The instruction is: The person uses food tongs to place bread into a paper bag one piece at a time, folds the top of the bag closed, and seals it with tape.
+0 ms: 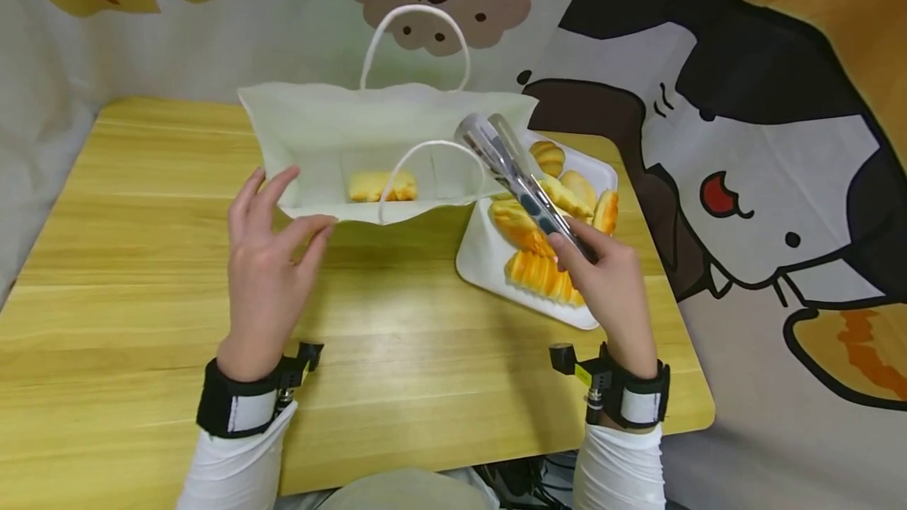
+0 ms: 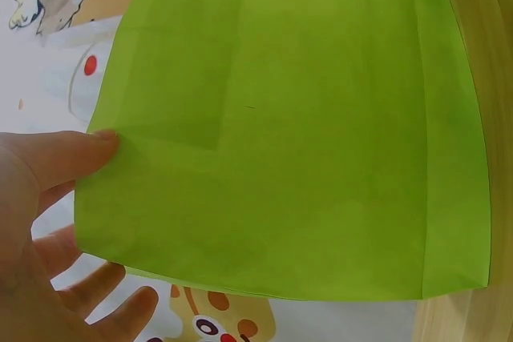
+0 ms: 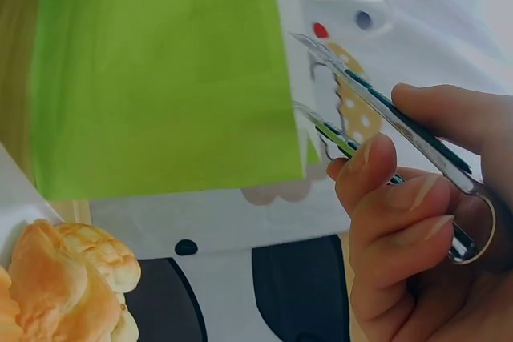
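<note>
A paper bag point(image 1: 312, 112), pale inside and green outside in the wrist views, stands with its mouth spread and two white rope handles. One yellow bread roll point(image 1: 360, 187) lies inside it. My left hand point(image 1: 269, 282) pinches the bag's near left rim, the thumb point(image 2: 72, 154) on the green outer side. In my right hand point(image 1: 612, 286) are metal tongs point(image 1: 534, 207), gripped by their arms. Their tips are spread with nothing between them, over the bag's right end in the head view and beside its rim in the right wrist view.
To the right of the bag, a white tray point(image 1: 473, 262) holds several breads, among them a ridged loaf point(image 1: 542, 275) and a small round bun point(image 1: 547, 157). The wooden table point(image 1: 127, 274) ends at a cloth backdrop point(image 1: 298, 30) with cartoon figures.
</note>
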{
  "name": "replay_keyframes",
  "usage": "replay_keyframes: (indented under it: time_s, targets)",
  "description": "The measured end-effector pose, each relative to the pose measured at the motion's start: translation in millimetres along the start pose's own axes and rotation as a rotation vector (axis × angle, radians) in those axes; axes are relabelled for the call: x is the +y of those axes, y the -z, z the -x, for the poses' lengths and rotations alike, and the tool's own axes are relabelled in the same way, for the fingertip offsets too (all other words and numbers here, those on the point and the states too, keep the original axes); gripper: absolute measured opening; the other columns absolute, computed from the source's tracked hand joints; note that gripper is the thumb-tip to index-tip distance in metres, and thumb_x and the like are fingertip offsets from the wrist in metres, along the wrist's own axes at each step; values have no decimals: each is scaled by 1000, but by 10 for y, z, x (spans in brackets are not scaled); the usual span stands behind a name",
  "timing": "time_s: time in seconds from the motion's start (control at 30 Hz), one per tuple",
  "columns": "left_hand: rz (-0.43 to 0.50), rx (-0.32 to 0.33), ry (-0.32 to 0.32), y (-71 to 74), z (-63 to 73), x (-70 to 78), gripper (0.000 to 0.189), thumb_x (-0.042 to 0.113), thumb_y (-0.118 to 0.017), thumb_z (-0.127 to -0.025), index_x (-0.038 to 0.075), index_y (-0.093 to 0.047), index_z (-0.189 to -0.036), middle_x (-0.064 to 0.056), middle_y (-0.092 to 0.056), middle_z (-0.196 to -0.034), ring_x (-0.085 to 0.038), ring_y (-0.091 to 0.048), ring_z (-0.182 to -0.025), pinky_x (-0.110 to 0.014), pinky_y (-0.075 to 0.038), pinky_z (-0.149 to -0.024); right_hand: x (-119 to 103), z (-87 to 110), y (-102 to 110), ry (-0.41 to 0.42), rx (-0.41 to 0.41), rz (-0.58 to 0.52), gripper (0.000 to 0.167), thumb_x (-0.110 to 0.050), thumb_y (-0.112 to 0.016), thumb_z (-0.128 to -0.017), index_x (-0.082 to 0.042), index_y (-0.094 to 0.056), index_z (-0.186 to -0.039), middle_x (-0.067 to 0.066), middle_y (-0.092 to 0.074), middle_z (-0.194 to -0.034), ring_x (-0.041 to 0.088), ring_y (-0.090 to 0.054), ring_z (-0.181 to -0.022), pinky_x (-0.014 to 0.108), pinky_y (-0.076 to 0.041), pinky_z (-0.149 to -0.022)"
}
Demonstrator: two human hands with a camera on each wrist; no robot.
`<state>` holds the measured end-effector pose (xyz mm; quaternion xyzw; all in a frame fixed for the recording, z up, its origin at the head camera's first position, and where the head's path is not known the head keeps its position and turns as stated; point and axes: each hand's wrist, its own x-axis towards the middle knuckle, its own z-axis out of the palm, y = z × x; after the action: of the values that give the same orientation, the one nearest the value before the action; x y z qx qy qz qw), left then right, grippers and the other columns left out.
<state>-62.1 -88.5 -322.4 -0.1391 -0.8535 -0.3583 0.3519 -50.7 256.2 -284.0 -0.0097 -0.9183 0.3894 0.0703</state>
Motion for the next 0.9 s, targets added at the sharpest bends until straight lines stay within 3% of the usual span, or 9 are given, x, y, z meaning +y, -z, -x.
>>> replay_keyframes:
  time_s: [0.2,0.4,0.67,0.9]
  targets:
    - [2,0,-5,-22,-14,13,9,2,-73,-72,-1,-70,-79,-11,-46,-129,-29,-24,-129,-45,-18,-106,61,180,-3,-16,89,-297,26,-31,-59,-85,-17,-64,-106,13,-51,-66,23,-40,-49,30,-34,-38]
    - [1,-1,7,-21,-18,31,8,1,-73,-71,-1,-70,-79,-10,-47,-129,-31,-25,-128,-46,-19,-105,128,312,-9,-41,185,-487,26,-23,-60,-86,-6,-63,-105,16,-48,-65,23,-37,-48,30,-30,-39]
    - [-11,-11,24,1,-31,51,9,0,-72,-71,-2,-70,-80,-11,-47,-129,-30,-25,-128,-46,-20,-105,271,413,-20,-59,322,-596,28,-21,-58,-87,-1,-62,-107,16,-50,-68,23,-38,-48,26,-33,-38]
    - [2,-6,25,10,-55,85,8,-1,-72,-71,-3,-69,-78,-12,-48,-127,-31,-26,-127,-46,-20,-105,442,506,-21,-88,387,-631,30,-19,-59,-86,4,-61,-105,16,-51,-67,22,-38,-48,25,-33,-36]
